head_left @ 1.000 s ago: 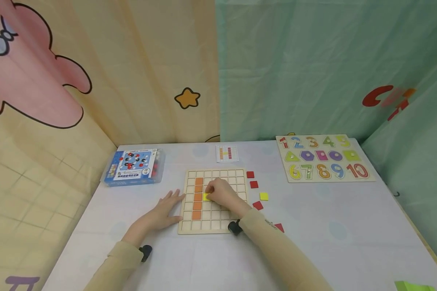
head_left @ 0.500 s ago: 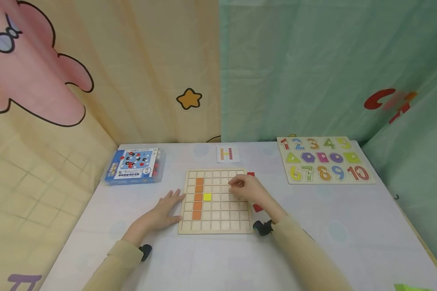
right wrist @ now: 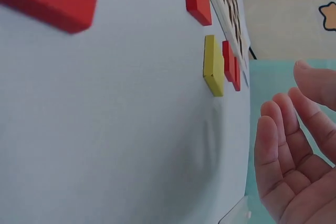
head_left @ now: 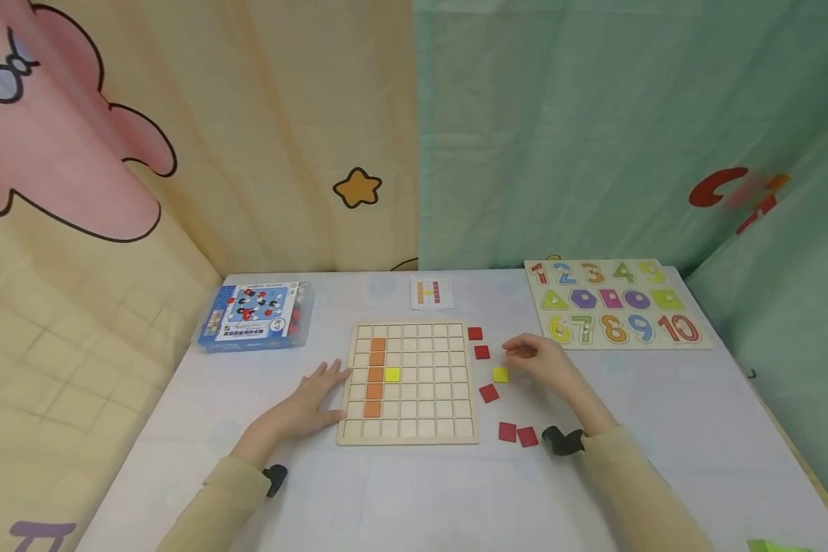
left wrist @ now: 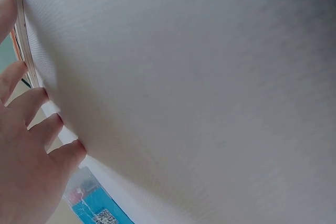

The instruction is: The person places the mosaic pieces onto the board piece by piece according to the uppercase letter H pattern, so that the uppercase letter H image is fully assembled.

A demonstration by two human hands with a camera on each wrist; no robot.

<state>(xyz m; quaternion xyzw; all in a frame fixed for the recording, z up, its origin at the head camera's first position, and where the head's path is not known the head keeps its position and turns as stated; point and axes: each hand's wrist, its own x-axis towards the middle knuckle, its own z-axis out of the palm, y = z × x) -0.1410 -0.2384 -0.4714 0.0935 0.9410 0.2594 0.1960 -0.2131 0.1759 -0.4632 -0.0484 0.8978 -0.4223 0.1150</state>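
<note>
A wooden grid board (head_left: 414,433) lies on the table with a column of orange tiles (head_left: 376,374) and one yellow tile (head_left: 392,374) beside the column. My left hand (head_left: 308,402) rests spread at the board's left edge, fingertips touching it; the left wrist view also shows this hand (left wrist: 31,156). Above the table, right of the board, my right hand (head_left: 541,364) hovers near a loose yellow tile (head_left: 500,375). In the right wrist view this hand (right wrist: 299,156) has relaxed fingers, holds nothing, and is apart from the yellow tile (right wrist: 213,66).
Several red tiles (head_left: 488,392) lie right of the board. A small pattern card (head_left: 431,293) is behind it. At the back left sits a blue boxed set (head_left: 251,316); a number and shape puzzle (head_left: 617,303) lies at the back right. Something green (head_left: 776,546) shows at bottom right.
My right hand has let go of the yellow tile on the board and moved right, past the board's edge, to above the loose tiles. My left hand has stayed in place.
</note>
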